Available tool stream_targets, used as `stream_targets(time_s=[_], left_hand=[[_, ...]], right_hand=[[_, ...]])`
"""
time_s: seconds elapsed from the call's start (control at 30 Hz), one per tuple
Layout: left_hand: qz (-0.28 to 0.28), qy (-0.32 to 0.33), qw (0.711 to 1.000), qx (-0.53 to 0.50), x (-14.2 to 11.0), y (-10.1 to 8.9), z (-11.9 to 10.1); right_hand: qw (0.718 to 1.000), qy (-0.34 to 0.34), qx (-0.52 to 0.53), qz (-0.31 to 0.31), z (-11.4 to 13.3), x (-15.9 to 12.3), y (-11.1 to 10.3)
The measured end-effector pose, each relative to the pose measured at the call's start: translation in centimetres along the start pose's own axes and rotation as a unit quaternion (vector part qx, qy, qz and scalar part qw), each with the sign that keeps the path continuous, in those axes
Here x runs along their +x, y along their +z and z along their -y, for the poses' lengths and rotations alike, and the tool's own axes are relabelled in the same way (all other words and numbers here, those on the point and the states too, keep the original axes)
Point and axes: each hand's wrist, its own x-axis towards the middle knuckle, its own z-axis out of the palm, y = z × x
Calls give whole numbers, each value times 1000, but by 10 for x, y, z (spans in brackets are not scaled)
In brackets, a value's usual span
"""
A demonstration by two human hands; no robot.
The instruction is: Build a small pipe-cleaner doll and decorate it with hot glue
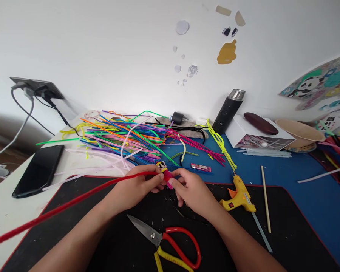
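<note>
Between my two hands is a small pipe-cleaner figure [167, 177] with a yellow, black and white top and a pink-red body. My left hand [143, 183] pinches it from the left, fingers closed. From my right, the thumb and fingers of my right hand [187, 185] close on its pink-red lower part. A long red pipe cleaner [82, 197] runs from the figure over my left hand to the left edge of the view. Below my hands lie scissors [161, 238] with one red and one yellow handle, on the black mat [113, 241].
A heap of colored pipe cleaners [124, 136] spreads behind my hands. To the right lie a yellow glue gun [240, 196] and a wooden stick [265, 198]. A black phone [38, 170] is on the left; a black thermos [229, 111] and white box [249, 132] stand at the back.
</note>
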Motion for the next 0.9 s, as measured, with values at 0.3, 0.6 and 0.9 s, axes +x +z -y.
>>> stream_targets(time_s=[0.3,0.6,0.9], left_hand=[[-4,43,999,-21,-1,-1,-1],[-16,87,996,-27,-1,1,-1],[-47,118,991,-38,-3,-5,-5]], right_hand=[[978,7,206,21,-4,7,-3],[956,37,287,47,-1,6,-3],[955,20,291,53,-2,4,1]])
